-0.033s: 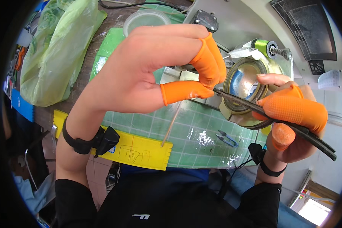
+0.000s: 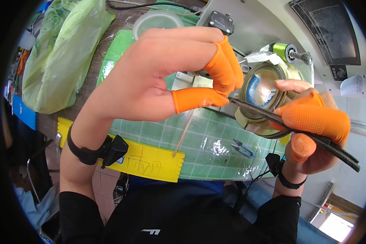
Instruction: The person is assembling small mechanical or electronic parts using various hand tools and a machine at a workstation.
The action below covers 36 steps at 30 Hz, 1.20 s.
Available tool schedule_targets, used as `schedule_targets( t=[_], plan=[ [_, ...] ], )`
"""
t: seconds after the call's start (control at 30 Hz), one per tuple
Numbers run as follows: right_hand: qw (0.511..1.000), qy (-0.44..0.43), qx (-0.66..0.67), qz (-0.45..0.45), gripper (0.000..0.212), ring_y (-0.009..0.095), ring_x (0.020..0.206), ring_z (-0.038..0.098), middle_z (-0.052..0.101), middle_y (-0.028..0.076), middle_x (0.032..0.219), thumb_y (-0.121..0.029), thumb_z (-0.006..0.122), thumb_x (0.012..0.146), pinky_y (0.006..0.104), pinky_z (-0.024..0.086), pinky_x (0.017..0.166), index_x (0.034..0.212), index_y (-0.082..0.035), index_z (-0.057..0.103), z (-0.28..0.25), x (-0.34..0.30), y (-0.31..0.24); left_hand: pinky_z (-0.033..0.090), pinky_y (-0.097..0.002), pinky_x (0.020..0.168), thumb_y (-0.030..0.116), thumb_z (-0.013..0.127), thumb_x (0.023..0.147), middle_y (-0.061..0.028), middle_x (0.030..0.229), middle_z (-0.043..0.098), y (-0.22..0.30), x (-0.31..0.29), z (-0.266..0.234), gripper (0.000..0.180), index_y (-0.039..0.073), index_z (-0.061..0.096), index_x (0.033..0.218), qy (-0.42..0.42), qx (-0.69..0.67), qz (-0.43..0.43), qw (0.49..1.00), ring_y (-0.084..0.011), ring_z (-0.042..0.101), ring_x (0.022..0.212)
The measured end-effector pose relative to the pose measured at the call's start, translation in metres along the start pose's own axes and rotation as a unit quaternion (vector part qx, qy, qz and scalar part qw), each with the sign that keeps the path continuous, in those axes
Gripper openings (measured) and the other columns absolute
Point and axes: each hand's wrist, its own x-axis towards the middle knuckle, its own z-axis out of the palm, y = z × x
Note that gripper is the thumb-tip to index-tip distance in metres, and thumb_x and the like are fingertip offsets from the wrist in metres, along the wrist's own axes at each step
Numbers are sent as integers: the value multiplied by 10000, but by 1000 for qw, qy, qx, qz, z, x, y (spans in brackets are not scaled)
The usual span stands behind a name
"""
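My right hand (image 2: 317,126), with orange finger cots on several fingers, holds a pair of long dark tweezers (image 2: 260,110) slanting across the work. Their narrow tip reaches the fingertips of my left hand (image 2: 162,73). Orange cots cover the thumb and fingers of that left hand too, and they are pinched together; whatever lies between them is too small or hidden to make out. Just behind the tweezers is a round metal ring-shaped machine part (image 2: 261,87) with a blue patch inside, partly covered by my right hand.
A green spool (image 2: 281,51) sits on the machine above the ring. Small blue-handled snips (image 2: 243,149) lie on the green gridded mat (image 2: 150,132), near a thin stick (image 2: 183,134) and a yellow strip (image 2: 158,162). A pale green plastic bag (image 2: 65,57) and a round clear lid (image 2: 156,21) are at far left.
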Motion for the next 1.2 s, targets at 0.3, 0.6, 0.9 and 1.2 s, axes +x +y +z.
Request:
schedule_targets(
  t=[0.3,0.6,0.9,1.2],
  plan=[
    [998,-14,-57,-35,490,246,655,545,562,101,729,-466,819,830,416,487,576,897,-12,647,-49,-25,-33,576,-476,1005,55,822,807,-119,948,744,5,0,2,143,33,696,871,-12,-2,-11,1000,-230,691,883],
    [824,-470,-257,185,165,351,747,695,629,181,813,-12,677,805,423,562,635,926,0,564,-15,-86,-22,529,-463,1013,-6,783,825,-118,982,686,6,-1,1,164,18,663,934,-16,3,-26,1000,-250,669,951],
    [922,-159,-258,243,250,342,858,670,642,145,953,-63,762,842,434,533,726,1016,-13,590,-23,-134,7,481,-541,1082,-18,752,843,-110,957,671,23,0,16,144,6,643,935,23,35,-86,995,-239,654,963],
    [893,247,-369,73,244,293,895,626,609,122,990,60,754,800,412,494,760,976,-22,607,-89,-120,56,526,-391,917,-67,734,831,-118,982,698,77,29,29,151,4,644,931,-10,244,-9,970,-255,669,970]
  ],
)
